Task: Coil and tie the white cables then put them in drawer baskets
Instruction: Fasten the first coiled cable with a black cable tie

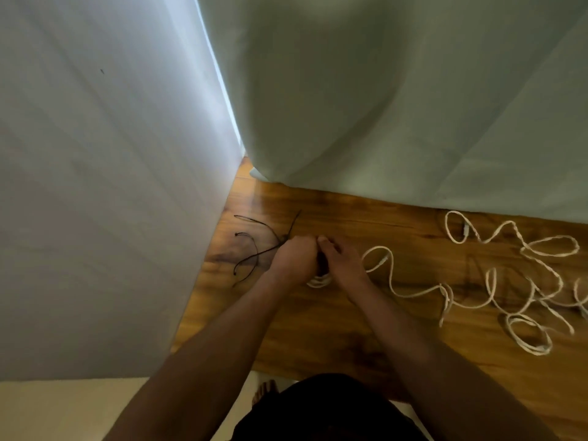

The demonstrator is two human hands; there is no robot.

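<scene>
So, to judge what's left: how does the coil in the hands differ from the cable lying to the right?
The coil is wound tight and held, mostly hidden, between the left hand and right hand; the cable sprawls in open loops, untouched, on the table. Both are white.

wooden table point(334, 332) carries loose white cables point(496, 281), black zip ties point(254, 246) near left edge.

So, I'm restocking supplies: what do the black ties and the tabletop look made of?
Black ties: thin springy strips, probably plastic zip ties, small heads at ends. Tabletop: wood or wood-look laminate, glossy; grain shows, light glints off it.
</scene>
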